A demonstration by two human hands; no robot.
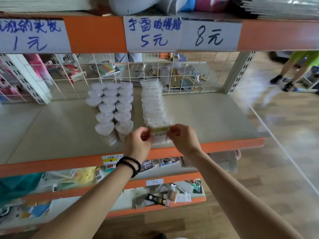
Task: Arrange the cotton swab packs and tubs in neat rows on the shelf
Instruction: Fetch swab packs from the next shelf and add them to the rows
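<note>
price cards on upper shelf edge (96, 34): 1元 | 5元 | 8元

Shelf (207, 118): flat grey board with an orange front edge, backed by a white wire grid (189, 73).

Tubs (113, 107): clear, heart-shaped, lids up, standing in 3 rows running from 6 o'clock toward 12 o'clock, left of the shelf's centre. The left row is shorter and sits at the far end only. Neighbouring tubs touch or nearly touch.

Packs (152, 104): flat clear packs in 1 overlapping row, just beside the tubs at their 3 o'clock, running from the grid to the front edge.
</note>
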